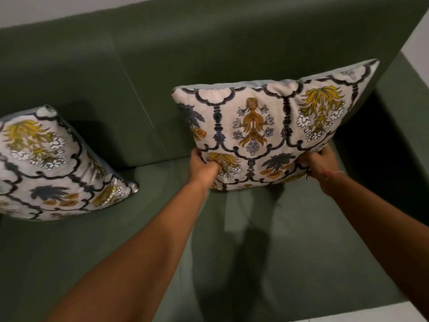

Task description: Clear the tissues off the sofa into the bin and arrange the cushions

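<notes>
head view, item one.
a: held cushion (267, 133), patterned, right side of the green sofa (162, 66). left hand (204, 169) clamped on its near-left corner, right hand (319, 165) clamped on its near-right corner. it stands nearly upright, top edge against the backrest, right corner by the armrest (404, 108).
b: item two?
a: second cushion (53, 163), far left, leaning tilted on the backrest, well apart from the first. no tissues or bin in view.
b: risks?
a: held cushion looks just above the seat; let go early and it may slump forward, since only its top leans on anything. pushed too far right, it could wedge in the dark gap by the armrest and sit crooked against its mate.
</notes>
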`<state>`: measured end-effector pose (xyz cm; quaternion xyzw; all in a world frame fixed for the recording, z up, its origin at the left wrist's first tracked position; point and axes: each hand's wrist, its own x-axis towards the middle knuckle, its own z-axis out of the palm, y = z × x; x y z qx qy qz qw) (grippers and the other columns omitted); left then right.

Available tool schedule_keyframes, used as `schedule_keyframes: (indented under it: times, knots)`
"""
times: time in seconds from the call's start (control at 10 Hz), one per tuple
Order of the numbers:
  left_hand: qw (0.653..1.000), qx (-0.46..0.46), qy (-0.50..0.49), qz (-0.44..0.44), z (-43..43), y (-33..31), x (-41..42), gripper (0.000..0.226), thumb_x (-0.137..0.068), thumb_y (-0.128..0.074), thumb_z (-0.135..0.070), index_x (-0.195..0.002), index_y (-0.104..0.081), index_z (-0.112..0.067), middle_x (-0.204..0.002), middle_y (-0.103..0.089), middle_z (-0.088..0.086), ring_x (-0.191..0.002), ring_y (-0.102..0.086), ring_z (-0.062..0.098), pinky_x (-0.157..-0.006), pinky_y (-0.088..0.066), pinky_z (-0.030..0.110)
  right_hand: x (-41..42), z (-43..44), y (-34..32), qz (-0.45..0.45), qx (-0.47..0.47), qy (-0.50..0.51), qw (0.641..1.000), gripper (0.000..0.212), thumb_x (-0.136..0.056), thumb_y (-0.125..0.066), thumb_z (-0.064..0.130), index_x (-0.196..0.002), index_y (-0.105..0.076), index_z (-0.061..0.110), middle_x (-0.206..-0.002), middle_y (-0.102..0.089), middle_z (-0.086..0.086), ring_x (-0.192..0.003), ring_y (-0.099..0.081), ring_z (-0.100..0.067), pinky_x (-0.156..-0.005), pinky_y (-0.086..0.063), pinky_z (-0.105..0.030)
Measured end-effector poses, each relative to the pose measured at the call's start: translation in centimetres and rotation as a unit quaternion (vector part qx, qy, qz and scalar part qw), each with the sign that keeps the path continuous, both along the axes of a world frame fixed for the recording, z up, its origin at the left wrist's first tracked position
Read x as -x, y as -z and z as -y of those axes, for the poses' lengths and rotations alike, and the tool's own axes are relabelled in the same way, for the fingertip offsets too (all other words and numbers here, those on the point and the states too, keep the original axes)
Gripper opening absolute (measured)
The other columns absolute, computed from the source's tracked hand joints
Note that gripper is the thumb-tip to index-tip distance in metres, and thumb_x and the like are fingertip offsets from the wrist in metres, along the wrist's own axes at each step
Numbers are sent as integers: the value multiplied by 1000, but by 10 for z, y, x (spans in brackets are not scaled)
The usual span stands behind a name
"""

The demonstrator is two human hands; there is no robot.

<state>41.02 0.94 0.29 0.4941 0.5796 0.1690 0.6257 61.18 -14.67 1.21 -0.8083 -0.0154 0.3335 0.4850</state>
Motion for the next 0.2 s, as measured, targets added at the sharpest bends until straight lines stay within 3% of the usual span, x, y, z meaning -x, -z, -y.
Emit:
schedule_keyframes:
  times: [0.1, 0.2]
  knots:
    - [998, -12, 44, -40, 5, 2, 21, 63, -65, -70, -2, -121, -49, -23, -104, -60, -6, -106, -59, 23, -92, -51, 35, 13, 10, -12, 41, 51, -10, 998, 87, -70, -70, 26, -147, -31, 23, -147, -47, -12, -129, -48, -36, -103, -44, -46]
    - [969, -73, 140, -191, 17, -9, 73, 55, -71, -69, -19, -124, -53, -26, -116, -64, 2, -111, -60, 28, -96, -50, 38, 54, 21, -43, 107, 90, 3, 990, 91, -79, -72, 28, -151, -16, 26, -155, -35, -16, -139, -37, -38, -113, -34, -54]
